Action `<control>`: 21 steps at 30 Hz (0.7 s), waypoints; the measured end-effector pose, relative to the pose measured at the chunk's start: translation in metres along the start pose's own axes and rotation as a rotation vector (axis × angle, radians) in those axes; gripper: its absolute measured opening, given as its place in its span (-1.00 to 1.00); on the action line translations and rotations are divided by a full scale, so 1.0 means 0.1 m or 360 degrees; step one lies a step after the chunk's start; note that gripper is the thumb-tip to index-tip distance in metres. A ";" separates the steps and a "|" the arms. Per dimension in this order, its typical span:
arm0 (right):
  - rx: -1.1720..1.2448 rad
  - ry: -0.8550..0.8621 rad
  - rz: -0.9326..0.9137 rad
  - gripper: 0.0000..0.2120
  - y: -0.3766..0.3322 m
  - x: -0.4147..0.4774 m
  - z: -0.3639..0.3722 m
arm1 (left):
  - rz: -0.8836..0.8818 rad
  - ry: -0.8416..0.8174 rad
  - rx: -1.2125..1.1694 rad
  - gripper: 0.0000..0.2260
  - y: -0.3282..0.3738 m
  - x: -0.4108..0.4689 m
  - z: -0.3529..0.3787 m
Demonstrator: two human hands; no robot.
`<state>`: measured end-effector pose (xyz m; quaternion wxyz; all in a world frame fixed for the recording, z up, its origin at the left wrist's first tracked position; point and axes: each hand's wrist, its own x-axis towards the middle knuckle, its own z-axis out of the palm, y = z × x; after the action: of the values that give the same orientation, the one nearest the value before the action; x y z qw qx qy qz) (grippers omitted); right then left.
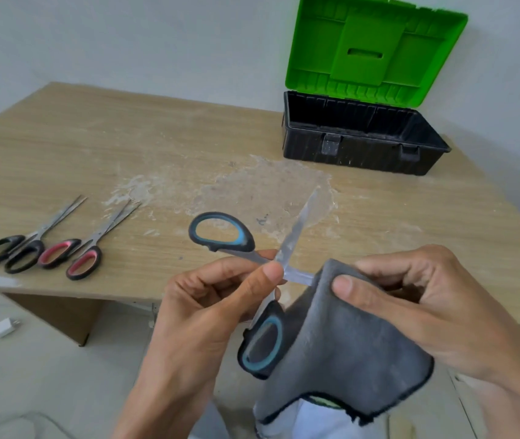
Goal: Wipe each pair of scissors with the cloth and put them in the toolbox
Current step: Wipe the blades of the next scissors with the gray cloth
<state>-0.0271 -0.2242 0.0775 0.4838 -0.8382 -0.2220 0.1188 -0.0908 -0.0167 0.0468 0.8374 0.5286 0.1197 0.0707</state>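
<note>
My left hand (220,299) pinches a pair of blue-and-black-handled scissors (220,232) at the pivot, blades spread wide apart. One blade points up and away over the table; the other runs right into the grey cloth (341,350). My right hand (426,299) grips the cloth folded around that blade, so its tip is hidden. Two more pairs lie at the table's left front: black-handled scissors (11,251) and red-and-black-handled scissors (72,258). The black toolbox (363,150) stands at the far right with its green lid (376,49) raised.
The wooden table (125,147) has a worn, pale patch in the middle. Its front edge runs just behind my hands. A white charger plug with cable (3,327) lies on the floor at the left.
</note>
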 end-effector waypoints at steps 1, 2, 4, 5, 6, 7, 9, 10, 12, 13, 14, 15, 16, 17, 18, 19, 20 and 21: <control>0.0024 0.0015 0.0022 -0.52 0.01 0.00 -0.01 | 0.0005 -0.0006 -0.0004 -0.87 0.00 0.00 0.00; 0.0041 0.0031 0.0030 -0.48 0.02 0.00 -0.02 | 0.0013 -0.0010 0.0000 -0.87 0.01 0.01 0.02; 0.0031 0.0036 -0.0016 -0.42 0.02 0.01 -0.01 | 0.0030 -0.0007 0.0023 -0.87 0.02 0.01 0.05; 0.0009 0.0026 -0.0052 -0.41 0.02 0.02 0.02 | 0.0040 -0.0004 0.0038 -0.86 0.02 0.01 0.06; -0.0014 0.0020 -0.0086 -0.42 0.01 0.04 0.05 | 0.0049 0.0000 0.0052 -0.84 0.03 0.01 0.08; -0.0029 0.0017 -0.0114 -0.45 0.00 0.06 0.07 | 0.0056 0.0009 0.0058 -0.82 0.03 0.01 0.08; -0.0011 -0.0008 -0.0131 -0.55 0.00 0.10 0.11 | 0.0050 0.0055 0.0029 -0.81 0.05 0.00 0.06; 0.0011 -0.0028 -0.0123 -0.60 -0.01 0.10 0.11 | 0.0033 0.0083 -0.0002 -0.81 0.07 0.00 0.03; 0.0052 -0.0045 -0.0089 -0.61 0.00 0.10 0.06 | -0.0007 0.0125 -0.0047 -0.81 0.08 0.00 -0.02; 0.0060 -0.0023 -0.0061 -0.58 0.01 0.09 0.03 | -0.0022 0.0135 -0.0052 -0.79 0.09 0.00 -0.03; 0.0066 0.0009 -0.0029 -0.54 0.02 0.07 0.01 | -0.0033 0.0138 -0.0050 -0.79 0.09 0.00 -0.04; 0.0073 0.0040 0.0001 -0.52 0.03 0.06 -0.01 | -0.0040 0.0134 -0.0042 -0.79 0.09 0.00 -0.04; 0.0069 0.0071 0.0023 -0.51 0.05 0.04 -0.03 | -0.0042 0.0128 -0.0027 -0.79 0.08 0.00 -0.04; 0.0062 0.0104 0.0038 -0.50 0.05 0.03 -0.05 | -0.0038 0.0121 -0.0009 -0.80 0.07 0.00 -0.04; 0.0070 0.0149 0.0050 -0.49 0.04 0.03 -0.07 | -0.0028 0.0108 0.0011 -0.81 0.06 0.00 -0.04; 0.0102 0.0189 0.0049 -0.50 0.02 0.02 -0.08 | -0.0008 0.0089 0.0030 -0.82 0.05 0.00 -0.03; 0.0149 0.0205 0.0020 -0.57 -0.02 0.01 -0.08 | 0.0019 0.0065 0.0042 -0.84 0.03 0.00 -0.01; 0.0207 0.0202 -0.0016 -0.70 -0.07 0.00 -0.07 | 0.0052 0.0038 0.0048 -0.86 0.02 0.00 0.01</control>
<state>-0.0260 -0.2264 0.0873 0.5508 -0.8098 -0.1870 0.0769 -0.0904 -0.0166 0.0490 0.8266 0.5422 0.1220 0.0888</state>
